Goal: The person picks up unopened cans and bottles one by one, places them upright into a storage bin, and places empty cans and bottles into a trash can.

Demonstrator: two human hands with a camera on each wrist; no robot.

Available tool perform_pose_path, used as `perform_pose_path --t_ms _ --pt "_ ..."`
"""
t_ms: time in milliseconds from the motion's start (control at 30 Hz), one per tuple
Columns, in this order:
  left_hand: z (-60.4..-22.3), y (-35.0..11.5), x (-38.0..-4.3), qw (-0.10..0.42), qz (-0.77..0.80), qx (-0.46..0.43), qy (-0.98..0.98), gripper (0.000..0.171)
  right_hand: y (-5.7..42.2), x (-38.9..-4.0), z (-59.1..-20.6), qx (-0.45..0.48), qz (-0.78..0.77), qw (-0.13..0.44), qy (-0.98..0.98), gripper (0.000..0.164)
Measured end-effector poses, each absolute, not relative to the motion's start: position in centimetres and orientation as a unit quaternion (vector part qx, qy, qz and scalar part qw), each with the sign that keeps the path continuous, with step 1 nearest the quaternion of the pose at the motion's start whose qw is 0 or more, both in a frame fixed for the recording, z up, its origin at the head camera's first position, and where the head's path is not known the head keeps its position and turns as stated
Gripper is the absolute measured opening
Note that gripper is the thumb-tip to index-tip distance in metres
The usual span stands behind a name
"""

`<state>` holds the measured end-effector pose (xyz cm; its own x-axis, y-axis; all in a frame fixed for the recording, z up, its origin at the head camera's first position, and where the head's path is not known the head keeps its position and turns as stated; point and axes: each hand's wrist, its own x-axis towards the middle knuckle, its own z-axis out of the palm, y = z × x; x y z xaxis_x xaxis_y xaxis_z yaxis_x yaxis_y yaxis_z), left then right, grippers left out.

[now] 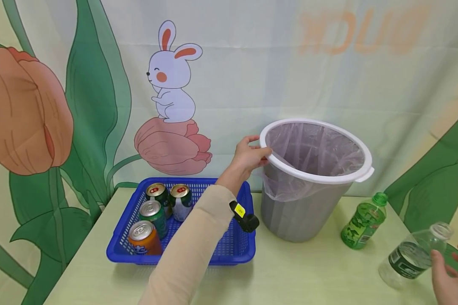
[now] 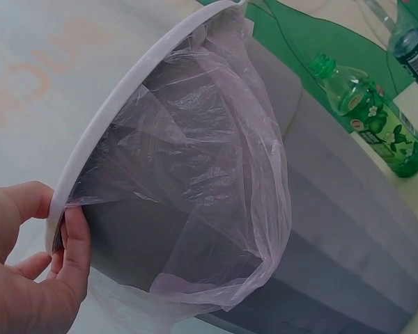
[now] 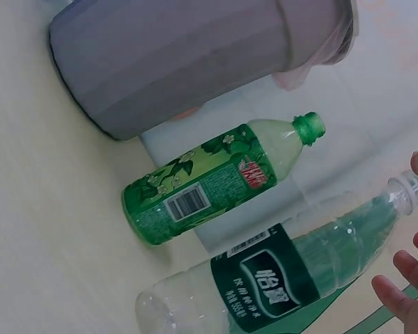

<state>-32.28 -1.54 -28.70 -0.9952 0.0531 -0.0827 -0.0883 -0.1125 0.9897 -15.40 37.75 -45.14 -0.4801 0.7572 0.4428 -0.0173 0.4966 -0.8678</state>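
My left hand (image 1: 250, 156) pinches the white rim (image 1: 316, 174) of a grey trash can (image 1: 301, 212) lined with a thin translucent bag (image 2: 216, 132). The can stands on the table at the back. At the right edge, my right hand (image 1: 456, 275) is beside a clear plastic bottle (image 1: 408, 260) with a dark green label; its fingers are spread and hold nothing. In the right wrist view its fingertips (image 3: 393, 296) are close to the bottle's neck. A green drink bottle (image 1: 364, 220) stands upright between the can and the clear bottle.
Left of the can, a blue plastic basket (image 1: 118, 237) holds several drink cans, among them an orange can (image 1: 145, 239). My left forearm passes over the basket's right part. A printed curtain (image 1: 229, 63) with a rabbit and tulips hangs behind the pale green table (image 1: 290, 271).
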Motion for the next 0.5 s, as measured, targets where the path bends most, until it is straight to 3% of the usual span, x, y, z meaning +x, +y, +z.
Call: perform_pose_path --t_ms 333,500 --pt "-28.66 -1.55 -32.23 0.046 0.744 -0.016 0.667 0.057 38.02 -15.71 -46.26 -0.236 0.449 0.404 -0.761 0.064" --pt "-28.62 -1.59 -32.15 0.045 0.742 -0.014 0.669 0.057 38.06 -15.68 -45.88 -0.248 0.441 0.343 -0.791 0.07"
